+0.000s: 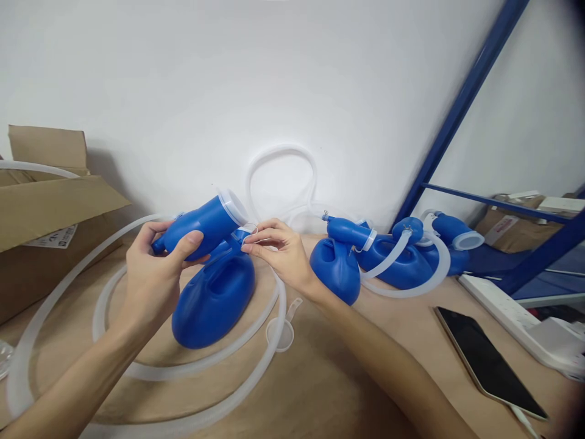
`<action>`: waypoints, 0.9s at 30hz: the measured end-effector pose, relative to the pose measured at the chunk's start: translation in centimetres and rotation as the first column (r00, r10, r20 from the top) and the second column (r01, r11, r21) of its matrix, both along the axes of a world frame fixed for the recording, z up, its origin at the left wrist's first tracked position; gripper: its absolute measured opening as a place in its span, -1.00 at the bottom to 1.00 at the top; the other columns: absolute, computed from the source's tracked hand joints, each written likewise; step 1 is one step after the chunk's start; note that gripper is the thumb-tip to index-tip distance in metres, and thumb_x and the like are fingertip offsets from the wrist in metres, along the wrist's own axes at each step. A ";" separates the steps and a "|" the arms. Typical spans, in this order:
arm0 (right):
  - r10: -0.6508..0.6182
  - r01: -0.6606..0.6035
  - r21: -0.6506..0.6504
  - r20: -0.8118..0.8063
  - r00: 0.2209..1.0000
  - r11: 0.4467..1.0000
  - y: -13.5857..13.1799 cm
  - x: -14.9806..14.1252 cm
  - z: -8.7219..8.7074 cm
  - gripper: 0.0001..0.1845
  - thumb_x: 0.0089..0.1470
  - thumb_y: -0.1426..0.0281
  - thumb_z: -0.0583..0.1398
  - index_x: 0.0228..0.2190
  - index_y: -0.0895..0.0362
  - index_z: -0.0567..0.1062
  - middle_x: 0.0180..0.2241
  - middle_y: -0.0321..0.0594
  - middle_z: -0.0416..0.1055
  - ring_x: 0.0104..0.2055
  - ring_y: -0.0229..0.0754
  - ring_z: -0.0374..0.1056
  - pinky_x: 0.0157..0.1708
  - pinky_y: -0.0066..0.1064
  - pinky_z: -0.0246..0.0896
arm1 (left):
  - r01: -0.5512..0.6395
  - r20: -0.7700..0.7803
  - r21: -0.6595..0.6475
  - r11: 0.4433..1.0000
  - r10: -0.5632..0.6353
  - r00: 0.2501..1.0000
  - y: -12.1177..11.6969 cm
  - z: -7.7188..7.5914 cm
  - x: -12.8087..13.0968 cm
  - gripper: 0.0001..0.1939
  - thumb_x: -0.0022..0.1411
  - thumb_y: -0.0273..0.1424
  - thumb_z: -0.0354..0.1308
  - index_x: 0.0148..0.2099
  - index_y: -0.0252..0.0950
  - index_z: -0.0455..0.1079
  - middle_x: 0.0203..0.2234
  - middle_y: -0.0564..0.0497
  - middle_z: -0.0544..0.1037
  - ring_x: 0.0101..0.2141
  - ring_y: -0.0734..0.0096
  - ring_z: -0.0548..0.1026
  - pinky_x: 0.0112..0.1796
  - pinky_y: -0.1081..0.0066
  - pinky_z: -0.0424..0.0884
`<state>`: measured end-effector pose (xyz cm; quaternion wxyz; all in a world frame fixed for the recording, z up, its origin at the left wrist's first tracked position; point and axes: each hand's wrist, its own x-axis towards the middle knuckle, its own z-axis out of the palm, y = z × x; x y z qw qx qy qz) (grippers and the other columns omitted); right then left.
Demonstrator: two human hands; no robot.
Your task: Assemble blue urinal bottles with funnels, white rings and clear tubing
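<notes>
My left hand [167, 247] is closed round a blue plastic urinal head [198, 227] with a translucent rim, tilted up to the right. Below it a blue urinal bottle [214, 302] with a moulded handle opening lies on the table. At the bottle's neck [238, 236] my right hand [276, 247] pinches with thumb and fingertips. A thin wire ring [251, 227] shows at those fingertips; exactly what is pinched is too small to tell. A long translucent hose [274, 350] loops round the bottle. To the right of the bottle lies a round translucent cap [280, 335] with a tab.
More blue bottles [336, 271] with heads and hoses stand at the right by the wall. A phone [491, 360] and a white power strip [507, 317] lie at the front right. An opened cardboard box [55, 262] is at left, a blue metal rack [457, 122] at right.
</notes>
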<state>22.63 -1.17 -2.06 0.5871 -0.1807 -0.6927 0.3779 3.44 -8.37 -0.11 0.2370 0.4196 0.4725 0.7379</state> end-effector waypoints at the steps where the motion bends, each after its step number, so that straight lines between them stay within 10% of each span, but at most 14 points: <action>1: -0.005 0.004 -0.007 -0.028 1.000 1.000 -0.1 -0.1 -0.1 -0.75 -0.10 0.17 0.52 -0.40 0.03 0.72 -0.21 -0.21 0.59 -0.16 -0.16 0.57 -0.15 -0.34 0.59 | 0.002 -0.003 -0.001 1.000 -0.002 1.000 0.0 0.0 0.0 -0.45 -0.11 -0.11 0.58 -0.20 -0.24 0.42 -0.27 0.04 0.52 -0.37 0.30 0.58 -0.41 0.29 0.66; 27: 0.247 -0.261 -0.386 -0.086 0.965 0.885 -0.6 -0.5 0.3 -0.65 -0.21 0.25 0.56 -0.29 0.03 0.75 -0.13 -0.21 0.70 0.03 0.01 0.60 0.18 -0.07 0.46 | -0.003 0.044 0.055 0.998 0.000 0.999 0.4 -0.6 -0.2 -0.48 -0.11 -0.10 0.58 -0.25 -0.25 0.43 -0.29 0.01 0.52 -0.37 0.33 0.57 -0.50 0.36 0.63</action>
